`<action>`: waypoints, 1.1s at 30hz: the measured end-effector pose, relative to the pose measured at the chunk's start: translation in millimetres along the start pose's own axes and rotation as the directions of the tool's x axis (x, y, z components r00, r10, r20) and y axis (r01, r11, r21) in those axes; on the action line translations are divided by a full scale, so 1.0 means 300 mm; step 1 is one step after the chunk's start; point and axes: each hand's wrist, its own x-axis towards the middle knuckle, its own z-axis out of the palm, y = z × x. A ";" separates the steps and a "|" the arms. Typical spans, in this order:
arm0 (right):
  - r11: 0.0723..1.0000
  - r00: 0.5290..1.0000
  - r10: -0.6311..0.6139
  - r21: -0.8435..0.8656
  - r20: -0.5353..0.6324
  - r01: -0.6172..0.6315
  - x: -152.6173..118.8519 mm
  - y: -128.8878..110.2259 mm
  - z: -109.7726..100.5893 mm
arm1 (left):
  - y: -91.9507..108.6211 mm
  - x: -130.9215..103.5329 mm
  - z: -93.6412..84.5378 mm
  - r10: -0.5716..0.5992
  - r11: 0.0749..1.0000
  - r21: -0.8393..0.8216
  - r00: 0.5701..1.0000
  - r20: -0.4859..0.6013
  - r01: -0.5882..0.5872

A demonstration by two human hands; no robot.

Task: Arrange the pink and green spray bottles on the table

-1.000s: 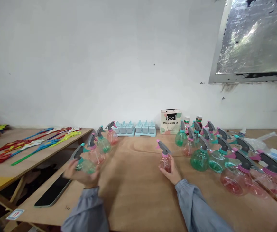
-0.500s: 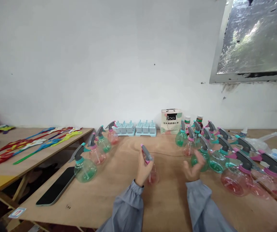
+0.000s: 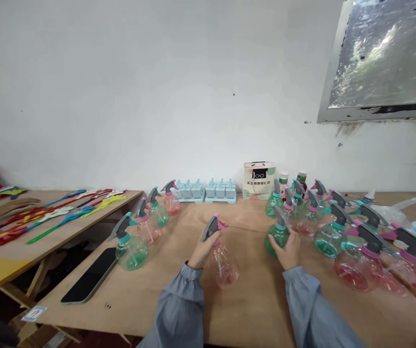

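My left hand (image 3: 204, 250) is closed round the neck and grey trigger head of a pink spray bottle (image 3: 224, 268), whose round body hangs tilted in front of me. To the right, my right hand (image 3: 289, 250) has its fingers round the body of a green spray bottle (image 3: 273, 238) with a grey head. On the left side of the table stand several more spray bottles, the nearest a green one (image 3: 132, 252) with a teal collar. A larger group, pink and green, is at the right, with a pink bottle (image 3: 354, 271) closest to me.
A black phone (image 3: 90, 276) lies at the left. Two light-blue popsicle mould sets (image 3: 221, 193) and a paper bag (image 3: 259, 182) stand along the wall. On the neighbouring left table are colourful flower-shaped pieces (image 3: 53, 217) and another person's hand (image 3: 10, 207).
My right hand has moved from open beside the green bottle to grasping it, and that bottle has shifted left. The pink bottle in my left hand has turned. Another person's hand has appeared at far left.
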 end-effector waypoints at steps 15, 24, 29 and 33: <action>0.979 0.979 -0.090 0.195 0.184 0.053 -0.075 -0.083 0.043 | 0.021 0.006 0.017 -0.102 0.986 -0.121 0.989 0.105 0.114; 0.977 0.979 -0.122 0.196 0.164 0.089 -0.078 -0.076 0.047 | 0.019 0.009 0.018 -0.156 0.976 -0.159 0.988 -0.019 0.151; 0.975 0.980 -0.136 0.198 0.148 0.106 -0.078 -0.077 0.048 | 0.017 0.014 0.001 -0.029 0.989 -0.147 0.999 -0.016 0.026; 0.976 0.978 -0.125 0.200 0.168 0.091 -0.079 -0.074 0.049 | 0.022 0.015 -0.011 -0.015 0.997 -0.079 0.998 -0.066 0.010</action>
